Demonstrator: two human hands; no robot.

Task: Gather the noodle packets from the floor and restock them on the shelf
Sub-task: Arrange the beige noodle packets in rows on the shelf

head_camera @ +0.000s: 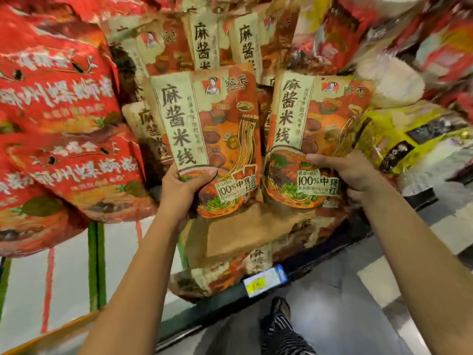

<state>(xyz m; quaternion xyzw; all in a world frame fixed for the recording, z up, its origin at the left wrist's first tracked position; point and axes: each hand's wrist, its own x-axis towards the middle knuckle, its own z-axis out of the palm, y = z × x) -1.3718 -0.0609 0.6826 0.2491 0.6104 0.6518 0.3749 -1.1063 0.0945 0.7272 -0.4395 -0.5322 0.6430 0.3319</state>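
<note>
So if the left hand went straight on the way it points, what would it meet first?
Probably the row of beige-and-orange noodle packets standing on the shelf, right behind the matching packet the left hand grips; depth is unclear.

The left packet (204, 139) is orange-red, with a pale cream band down its left side bearing large black characters. It pictures yellow noodles, brown bowls and green herbs, and a white patch near the bottom carries black print. The right packet (312, 139) has the same colours and pattern, as do the rear packets (202, 39). The red bags (56, 98) at left show white characters and small black marks. The yellow bag (404, 134) at right has black panels. The price tag (265, 280) is yellow edged in blue. The trouser leg (281, 326) is striped black and white.
</note>
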